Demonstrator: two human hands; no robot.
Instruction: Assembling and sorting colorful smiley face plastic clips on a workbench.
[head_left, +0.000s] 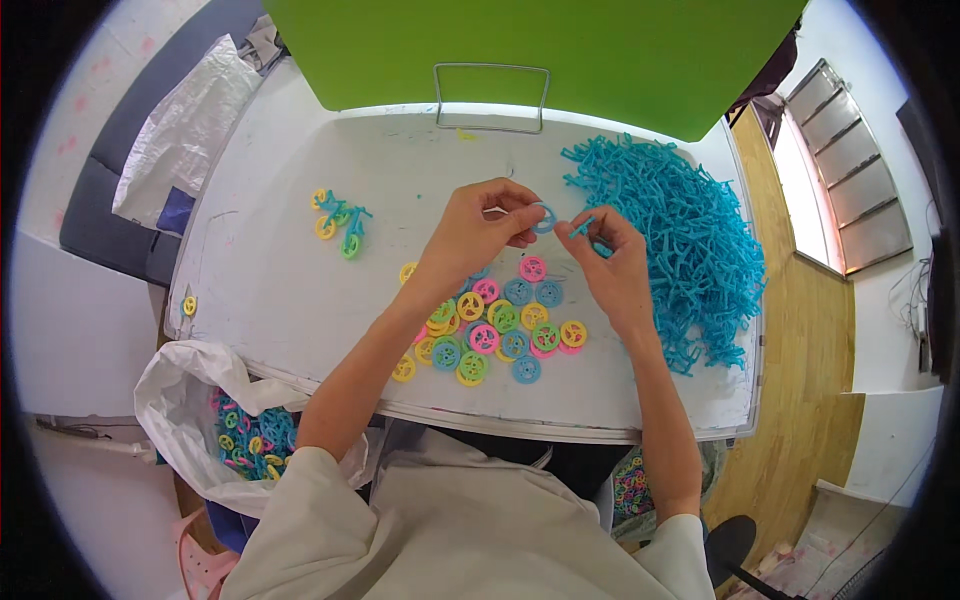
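Observation:
My left hand [478, 228] pinches a small light-blue plastic wheel [546, 217] between thumb and fingers above the white table. Just right of it, my right hand [618, 262] is closed on a teal plastic frame piece [583, 228]. The wheel and the frame piece are close together; whether they touch I cannot tell. Below my hands lies a loose spread of pink, yellow, green and blue wheels [484, 339]. A large heap of teal frame pieces [690, 240] covers the table's right side. Several frames with wheels fitted [350, 222] sit at the left.
A green panel [540, 50] with a wire stand [492, 66] rises behind the white table [270, 270]. At the lower left hangs a white sack [170, 390] of wheeled pieces. Another bag of coloured wheels [632, 488] stands below the front edge. One yellow wheel [190, 305] lies at the left edge.

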